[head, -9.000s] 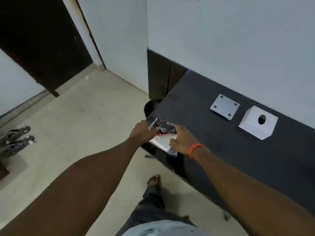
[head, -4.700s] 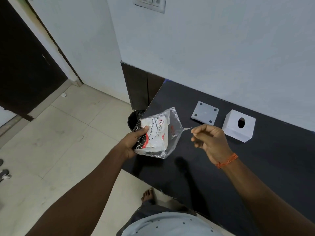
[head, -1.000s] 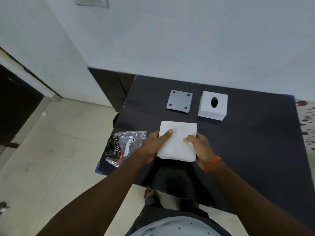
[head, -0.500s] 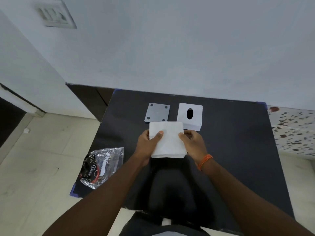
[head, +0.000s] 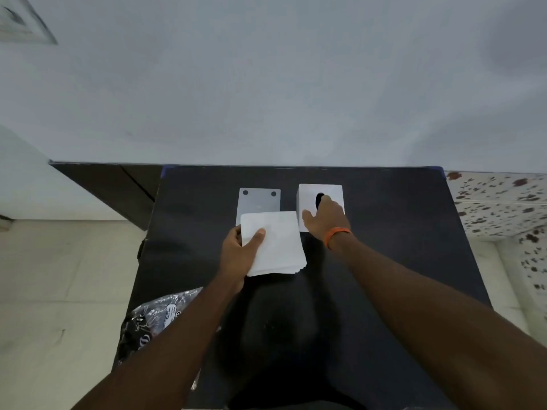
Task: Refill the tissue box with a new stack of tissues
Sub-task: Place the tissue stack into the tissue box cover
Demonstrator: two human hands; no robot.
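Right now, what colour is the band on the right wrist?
The wristband is orange, head view.

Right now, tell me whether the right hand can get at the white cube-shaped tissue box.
Likely yes: the right hand rests on the white cube-shaped tissue box; the white tissue stack lies beside it.

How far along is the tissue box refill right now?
Done: the crumpled clear plastic wrapper lies set aside on the black table, and the grey square base plate lies beside the white cube tissue box, not on it. In hand: the left hand holds the white tissue stack; the right hand grips the box. Left: loading the stack and refitting the plate.
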